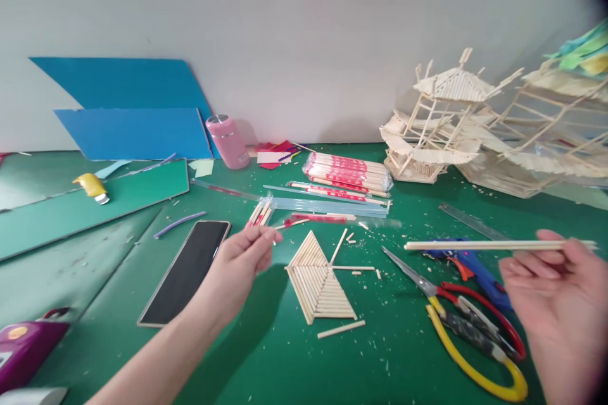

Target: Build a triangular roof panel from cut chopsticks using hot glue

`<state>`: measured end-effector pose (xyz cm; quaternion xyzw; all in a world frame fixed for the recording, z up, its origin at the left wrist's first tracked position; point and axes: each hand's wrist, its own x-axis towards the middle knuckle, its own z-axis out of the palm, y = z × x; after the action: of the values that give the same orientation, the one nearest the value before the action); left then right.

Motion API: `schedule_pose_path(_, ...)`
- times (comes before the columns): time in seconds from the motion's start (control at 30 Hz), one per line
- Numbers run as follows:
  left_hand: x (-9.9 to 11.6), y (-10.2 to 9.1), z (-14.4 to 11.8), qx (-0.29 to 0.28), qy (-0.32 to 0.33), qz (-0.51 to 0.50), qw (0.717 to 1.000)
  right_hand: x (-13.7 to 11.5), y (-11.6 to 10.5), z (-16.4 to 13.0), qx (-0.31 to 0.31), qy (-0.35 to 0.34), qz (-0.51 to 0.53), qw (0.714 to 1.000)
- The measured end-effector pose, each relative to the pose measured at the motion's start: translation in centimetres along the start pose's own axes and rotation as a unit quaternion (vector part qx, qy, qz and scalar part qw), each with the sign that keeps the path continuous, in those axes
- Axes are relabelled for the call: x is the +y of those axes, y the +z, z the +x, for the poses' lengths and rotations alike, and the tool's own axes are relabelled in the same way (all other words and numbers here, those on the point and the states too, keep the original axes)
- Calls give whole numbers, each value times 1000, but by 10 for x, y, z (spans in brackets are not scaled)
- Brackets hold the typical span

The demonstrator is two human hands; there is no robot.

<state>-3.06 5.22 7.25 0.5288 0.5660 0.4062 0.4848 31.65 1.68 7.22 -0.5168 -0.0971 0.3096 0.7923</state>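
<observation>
My right hand (555,291) is closed around a pair of wooden chopsticks (475,245), held level above the glue gun and scissors. My left hand (249,250) is pinched, with its fingertips at the end of a clear and red chopstick wrapper (318,219) that looks blurred. Between the hands lies a flat panel of glued sticks (316,281), several-sided, with two bare sticks reaching out to its right. A short cut stick (341,329) rests just below the panel.
Scissors (446,310) and a blue glue gun (479,269) lie at right. Behind stand stick-built pavilion models (437,133), packed chopsticks (349,171), clear glue sticks (327,205) and a pink bottle (228,142). A phone (185,272) lies beneath my left forearm; blue boards (137,133) lean on the wall.
</observation>
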Motion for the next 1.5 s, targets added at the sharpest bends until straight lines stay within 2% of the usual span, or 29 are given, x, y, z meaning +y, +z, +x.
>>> schedule_pose_path(0.17, -1, 5, 63, 75, 69, 93, 990, 1, 2, -10, 28, 1, 12, 1000)
schedule_pose_path(0.27, -6, 13, 91, 72, 103, 151, 980, 4, 6, -17, 14, 0, 11, 1000)
schedule_pose_path(0.33, -6, 18, 101, 59, 125, 179, 974, 7, 9, -22, -1, -4, 5, 1000)
schedule_pose_path(0.4, -2, 25, 98, 58, 153, 195, 967, 12, 12, -29, -18, -16, -2, 1000)
schedule_pose_path(0.47, 4, 36, 83, 51, 179, 195, 963, 19, 15, -37, -35, -44, -5, 998)
schedule_pose_path(0.53, 11, 51, 57, 18, 192, 181, 964, 25, 20, -48, -45, -81, -3, 996)
schedule_pose_path(0.6, 16, 70, 27, -42, 187, 154, 969, 33, 26, -61, -60, -93, 4, 994)
schedule_pose_path(0.63, 18, 79, 13, -82, 169, 123, 974, 36, 28, -68, -72, -79, 8, 994)
schedule_pose_path(0.67, 20, 88, 1, -131, 110, 16, 985, 40, 31, -76, -89, -48, 11, 995)
schedule_pose_path(0.7, 21, 96, -8, -148, 62, -86, 983, 44, 32, -84, -103, -9, 13, 995)
schedule_pose_path(0.73, 23, 102, -14, -148, 28, -172, 974, 49, 33, -91, -111, 31, 13, 993)
schedule_pose_path(0.8, 28, 108, -18, -121, 1, -274, 954, 57, 32, -103, -113, 109, 12, 987)
schedule_pose_path(0.87, 36, 107, -16, -96, -4, -337, 936, 63, 28, -108, -123, 169, 6, 978)
schedule_pose_path(0.93, 43, 100, -13, -102, -6, -377, 920, 66, 20, -106, -151, 192, -12, 970)
schedule_pose_path(1.0, 48, 90, -13, -150, -19, -386, 910, 64, 13, -99, -184, 168, -51, 967)
schedule_pose_path(1.07, 47, 81, -18, -240, -69, -367, 896, 58, 10, -90, -217, 114, -113, 963)
schedule_pose_path(1.13, 39, 77, -26, -339, -157, -328, 868, 50, 11, -86, -278, 73, -181, 940)
schedule_pose_path(1.17, 33, 77, -30, -359, -186, -314, 859, 46, 13, -86, -322, 66, -210, 921)
schedule_pose_path(1.27, 14, 82, -40, -379, -247, -274, 849, 40, 26, -93, -463, 107, -251, 843)
schedule_pose_path(1.33, 4, 85, -44, -382, -265, -267, 844, 41, 35, -101, -511, 135, -264, 807)
schedule_pose_path(1.4, -2, 87, -45, -378, -276, -273, 840, 43, 40, -106, -523, 137, -274, 795)
schedule_pose_path(1.5, -6, 86, -46, -369, -286, -294, 834, 46, 41, -110, -517, 129, -284, 797)
